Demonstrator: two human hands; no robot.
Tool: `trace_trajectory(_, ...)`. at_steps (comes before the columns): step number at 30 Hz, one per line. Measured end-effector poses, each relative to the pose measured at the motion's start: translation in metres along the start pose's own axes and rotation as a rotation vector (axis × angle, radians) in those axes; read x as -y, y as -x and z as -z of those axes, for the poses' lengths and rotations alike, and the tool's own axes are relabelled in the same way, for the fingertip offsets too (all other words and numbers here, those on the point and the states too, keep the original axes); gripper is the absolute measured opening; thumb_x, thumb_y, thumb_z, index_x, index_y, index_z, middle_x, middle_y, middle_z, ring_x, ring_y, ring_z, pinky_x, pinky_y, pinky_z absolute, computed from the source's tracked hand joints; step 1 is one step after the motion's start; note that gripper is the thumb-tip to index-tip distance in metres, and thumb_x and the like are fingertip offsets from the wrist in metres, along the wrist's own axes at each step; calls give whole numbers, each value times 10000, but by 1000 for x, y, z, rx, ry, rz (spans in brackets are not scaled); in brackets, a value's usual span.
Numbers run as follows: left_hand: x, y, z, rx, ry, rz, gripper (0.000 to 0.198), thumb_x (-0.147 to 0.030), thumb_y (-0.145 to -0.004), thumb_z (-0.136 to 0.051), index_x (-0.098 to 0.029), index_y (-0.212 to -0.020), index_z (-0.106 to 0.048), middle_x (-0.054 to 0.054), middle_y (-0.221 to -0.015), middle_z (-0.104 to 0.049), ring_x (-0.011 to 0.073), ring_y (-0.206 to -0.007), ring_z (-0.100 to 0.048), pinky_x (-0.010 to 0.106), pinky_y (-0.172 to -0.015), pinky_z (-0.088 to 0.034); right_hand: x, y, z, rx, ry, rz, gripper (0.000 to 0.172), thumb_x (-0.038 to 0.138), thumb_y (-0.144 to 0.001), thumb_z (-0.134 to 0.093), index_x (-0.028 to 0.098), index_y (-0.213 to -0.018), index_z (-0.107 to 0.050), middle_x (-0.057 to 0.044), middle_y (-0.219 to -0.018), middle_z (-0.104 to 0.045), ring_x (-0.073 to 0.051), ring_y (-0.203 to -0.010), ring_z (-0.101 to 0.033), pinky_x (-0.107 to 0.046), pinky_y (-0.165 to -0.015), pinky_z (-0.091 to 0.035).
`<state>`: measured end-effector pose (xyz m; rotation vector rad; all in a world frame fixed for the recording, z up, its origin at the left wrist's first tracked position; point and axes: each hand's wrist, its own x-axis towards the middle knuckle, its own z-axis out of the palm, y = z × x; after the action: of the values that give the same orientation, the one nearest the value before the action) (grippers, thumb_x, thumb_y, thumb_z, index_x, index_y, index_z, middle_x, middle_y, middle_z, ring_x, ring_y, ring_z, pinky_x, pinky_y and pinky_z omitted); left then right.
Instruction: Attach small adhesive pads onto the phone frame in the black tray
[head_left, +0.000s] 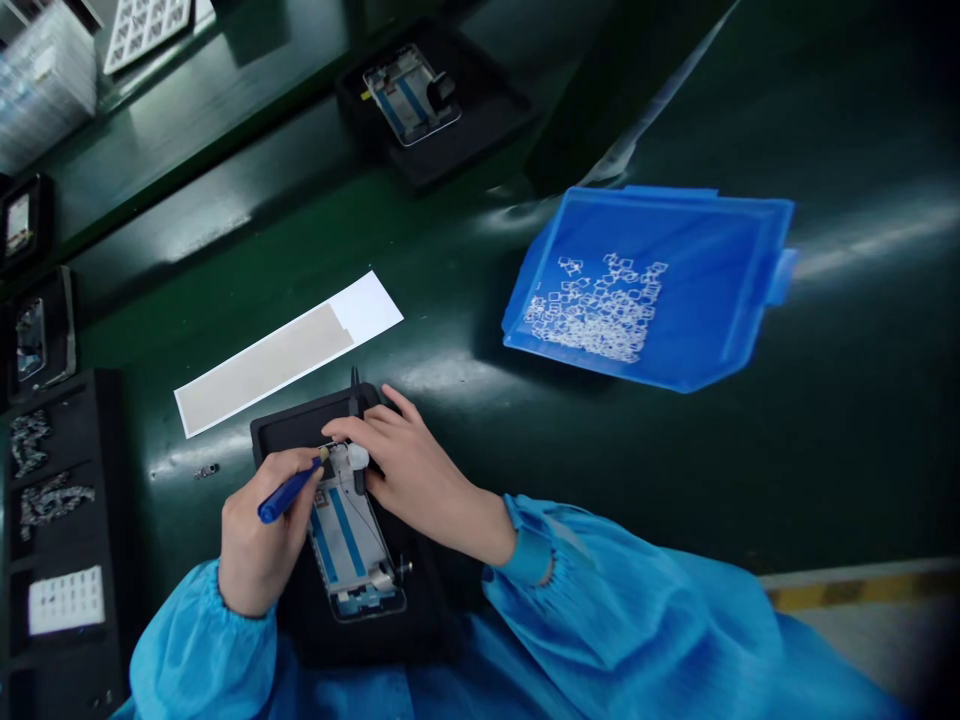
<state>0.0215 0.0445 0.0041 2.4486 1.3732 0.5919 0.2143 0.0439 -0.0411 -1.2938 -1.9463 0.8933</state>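
Over the phone frame [352, 545], left hand [255, 545] grips blue pen [289, 492]; right hand [409, 470] hides tweezers [355, 400].

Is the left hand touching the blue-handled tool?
Touching. The head view shows the left hand wrapped around the blue-handled tool, its tip over the phone frame.
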Motion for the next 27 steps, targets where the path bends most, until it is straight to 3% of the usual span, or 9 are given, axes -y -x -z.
trace_trajectory(6, 0, -4, -1, -5, -27, -14, 110, -238, -977, -573, -215, -1085, -574, 25, -981, -727, 169, -873, -727, 230, -748, -582, 0, 1, -2, 7, 26, 4, 487, -45, -801, -443, 212, -1198, -559, -35, -967, -677, -217, -969, -617, -601, -1199, -217)
trace_trajectory(9, 5, -1, -6, -62, 117, 130, 109, -230, -938, -626, -223, -1041, -593, 28, -971, -730, 189, -882, -730, 263, -753, -592, 1, 2, -2, 1, 14, 2, 478, -47, -802, -445, 203, -1191, -562, -44, -982, -685, -223, -973, -622, -605, -1197, -216)
trace_trajectory(12, 11, 1, -5, -306, 439, 340, 173, -182, -900, -651, -226, -1018, -533, 19, -932, -724, 196, -880, -734, 280, -752, -594, 2, 1, -2, -6, 1, -2, 465, -45, -812, -457, 211, -1184, -566, -46, -1001, -695, -227, -994, -627, -610, -1187, -232)
trace_trajectory(14, 15, 3, -1, -512, 597, 336, 185, -131, -885, -623, -230, -982, -501, -7, -887, -681, 193, -861, -722, 326, -807, -592, 2, 2, -2, -5, -6, -4, 449, -41, -826, -472, 203, -1190, -569, -48, -1007, -698, -224, -998, -626, -609, -1190, -227)
trace_trajectory(16, 17, 8, 5, -578, 567, 247, 143, -89, -880, -559, -223, -889, -511, -20, -826, -604, 175, -802, -676, 347, -822, -571, 2, 2, -2, -1, -16, -5, 441, -38, -834, -488, 192, -1202, -568, -46, -1012, -699, -221, -1005, -622, -608, -1196, -212)
trace_trajectory(17, 17, 11, 7, -522, 474, 194, 138, -81, -878, -532, -216, -851, -532, -14, -808, -571, 166, -767, -641, 331, -786, -557, 2, 2, -3, 1, -21, -6, 446, -43, -830, -493, 190, -1203, -568, -44, -1018, -700, -219, -1009, -621, -606, -1199, -204)
trace_trajectory(19, 18, 19, 6, -293, 191, 87, 162, -85, -886, -508, -207, -870, -613, 4, -801, -546, 153, -719, -585, 281, -684, -513, 1, 2, -3, 7, -30, -8, 478, -62, -807, -494, 195, -1204, -564, -37, -1037, -702, -216, -1020, -620, -600, -1204, -195)
trace_trajectory(22, 20, 31, -4, -25, -164, -88, 292, -105, -913, -523, -206, -1157, -648, 8, -806, -552, 148, -660, -560, 264, -590, -471, -1, 1, -5, 6, -30, -8, 519, -79, -778, -474, 209, -1201, -554, -34, -1092, -704, -214, -1041, -624, -597, -1202, -200)
trace_trajectory(27, 22, 32, -18, 85, -458, -128, 380, -112, -949, -476, -223, -1291, -599, 14, -800, -535, 180, -611, -532, 299, -530, -434, -6, 0, -8, -46, -80, 15, 526, -81, -774, -393, 230, -1164, -562, -20, -1060, -725, -210, -1001, -651, -622, -1184, -219)
